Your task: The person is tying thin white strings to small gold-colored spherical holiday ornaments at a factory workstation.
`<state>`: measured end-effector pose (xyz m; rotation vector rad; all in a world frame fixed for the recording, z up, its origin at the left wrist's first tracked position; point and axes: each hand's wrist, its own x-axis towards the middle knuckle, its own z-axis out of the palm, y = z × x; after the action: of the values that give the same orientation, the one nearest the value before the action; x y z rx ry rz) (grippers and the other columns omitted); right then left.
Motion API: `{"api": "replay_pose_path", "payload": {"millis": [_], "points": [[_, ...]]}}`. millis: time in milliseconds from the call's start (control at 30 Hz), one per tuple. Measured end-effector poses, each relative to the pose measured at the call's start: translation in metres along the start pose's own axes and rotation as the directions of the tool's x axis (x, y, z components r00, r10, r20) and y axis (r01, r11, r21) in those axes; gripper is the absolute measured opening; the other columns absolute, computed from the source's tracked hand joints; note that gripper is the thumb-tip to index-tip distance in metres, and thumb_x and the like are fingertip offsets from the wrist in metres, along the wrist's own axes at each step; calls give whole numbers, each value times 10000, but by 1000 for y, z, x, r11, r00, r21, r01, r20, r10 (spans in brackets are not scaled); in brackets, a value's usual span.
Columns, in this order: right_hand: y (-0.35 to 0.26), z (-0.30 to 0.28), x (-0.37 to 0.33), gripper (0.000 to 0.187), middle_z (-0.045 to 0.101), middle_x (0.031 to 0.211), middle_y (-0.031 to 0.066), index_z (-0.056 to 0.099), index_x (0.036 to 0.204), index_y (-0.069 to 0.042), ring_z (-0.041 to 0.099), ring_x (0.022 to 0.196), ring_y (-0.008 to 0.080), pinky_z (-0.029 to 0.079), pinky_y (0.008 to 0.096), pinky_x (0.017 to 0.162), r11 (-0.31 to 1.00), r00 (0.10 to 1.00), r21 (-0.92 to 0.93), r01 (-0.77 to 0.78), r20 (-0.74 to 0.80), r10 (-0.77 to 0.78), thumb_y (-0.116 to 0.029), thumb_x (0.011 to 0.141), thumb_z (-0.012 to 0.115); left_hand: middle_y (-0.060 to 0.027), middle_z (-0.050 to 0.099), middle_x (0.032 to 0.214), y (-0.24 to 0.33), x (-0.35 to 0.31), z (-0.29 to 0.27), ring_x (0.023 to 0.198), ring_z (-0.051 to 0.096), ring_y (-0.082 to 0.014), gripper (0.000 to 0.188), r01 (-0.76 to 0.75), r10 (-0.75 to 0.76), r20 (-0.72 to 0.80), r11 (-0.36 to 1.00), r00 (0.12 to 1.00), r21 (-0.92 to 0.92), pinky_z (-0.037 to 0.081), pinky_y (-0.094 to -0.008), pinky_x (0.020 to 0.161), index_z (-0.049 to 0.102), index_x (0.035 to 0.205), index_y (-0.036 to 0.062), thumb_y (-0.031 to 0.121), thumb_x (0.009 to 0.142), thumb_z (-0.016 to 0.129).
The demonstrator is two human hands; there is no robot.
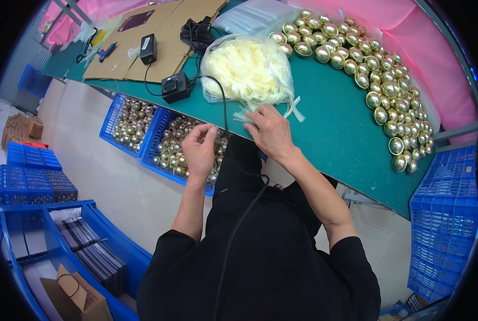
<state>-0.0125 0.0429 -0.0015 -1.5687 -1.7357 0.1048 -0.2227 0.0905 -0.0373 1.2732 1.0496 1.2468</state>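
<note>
My right hand [271, 131] is at the table's near edge, its fingers closed around the ends of some translucent strips [241, 115]. Just beyond it, a clear plastic bag [288, 75] full of pale yellow strips [244, 68] lies open toward me. My left hand [199, 152] hangs off the table's edge, above a blue crate of shiny balls. Its thumb and forefinger are pinched together; anything between them is too small to make out. A black cable [224, 101] runs down over the edge between my hands.
Many gold half-round shells [356, 59] cover the right of the green table [324, 134]. Two black power adapters [174, 88] and cardboard [169, 27] are at left. Blue crates of balls [157, 155] stand below; stacked blue crates [445, 214] stand right, a blue cart [110, 235] left.
</note>
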Motion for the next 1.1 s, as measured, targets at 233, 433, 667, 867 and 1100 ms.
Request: {"api": "replay_pose_path", "payload": {"millis": [233, 433, 667, 867, 1100], "points": [[12, 22, 4, 116, 637, 862, 125, 728, 955, -27, 661, 869, 327, 540, 446, 732, 990, 1000, -136, 24, 20, -22, -81, 856, 758, 7, 713, 898, 7, -8, 7, 788, 597, -36, 89, -5, 5, 38, 1000, 999, -5, 473, -196, 711, 740, 1032, -28, 40, 983, 709], [27, -2, -14, 68, 676, 853, 129, 744, 964, -21, 663, 774, 296, 528, 386, 690, 990, 985, 85, -111, -123, 121, -59, 926, 703, -1, 719, 927, 10, -11, 21, 821, 609, -45, 91, -8, 9, 79, 1000, 997, -12, 474, -202, 730, 740, 1048, -25, 33, 984, 712], [37, -59, -33, 150, 729, 834, 74, 755, 1015, 30, 645, 722, 123, 509, 279, 667, 800, 868, 458, -388, -109, 484, -100, 980, 688, -70, 691, 996, 18, -3, 90, 859, 627, -121, 250, -349, 281, 352, 926, 893, 145, 505, -271, 766, 725, 1163, -35, 32, 923, 747], [48, -88, -59, 173, 728, 854, 25, 764, 1015, 36, 622, 764, 76, 497, 249, 664, 728, 861, 545, -417, -19, 508, -122, 996, 697, -39, 693, 960, 17, -7, 145, 817, 605, -94, 229, 5, 36, 577, 998, 816, -69, 480, -253, 727, 763, 1144, -6, 68, 928, 769], [55, -96, -82, 168, 725, 904, 25, 767, 1067, 23, 626, 796, 74, 495, 240, 674, 701, 829, 575, -421, -68, 554, -115, 981, 726, 16, 670, 798, 22, -12, 169, 740, 555, -42, 85, 96, -13, 589, 989, 808, -110, 412, -224, 642, 776, 957, 2, 78, 920, 792]]}}
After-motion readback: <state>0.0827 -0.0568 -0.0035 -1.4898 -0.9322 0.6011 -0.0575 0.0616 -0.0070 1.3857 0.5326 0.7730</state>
